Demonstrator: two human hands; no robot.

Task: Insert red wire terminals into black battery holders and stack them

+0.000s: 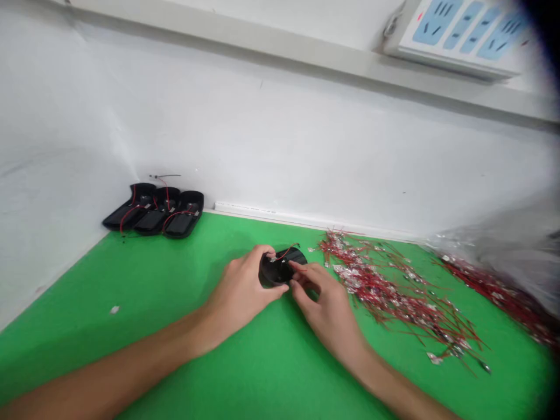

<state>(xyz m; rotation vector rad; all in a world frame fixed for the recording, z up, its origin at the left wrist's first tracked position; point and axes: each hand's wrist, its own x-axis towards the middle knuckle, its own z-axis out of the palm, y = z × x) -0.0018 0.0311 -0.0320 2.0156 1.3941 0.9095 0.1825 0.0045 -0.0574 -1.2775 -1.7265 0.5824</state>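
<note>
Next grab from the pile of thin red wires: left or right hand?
Likely right: the right hand is nearer the pile of thin red wires; the left hand grips a hollow black plastic casing.

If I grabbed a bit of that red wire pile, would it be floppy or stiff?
The red wire pile would probably feel light, since its strands look thin. They'd likely bend but not hang limp: many lie fairly straight, sticking out at the edges. Others may tangle along, because they cross and overlap.
</note>
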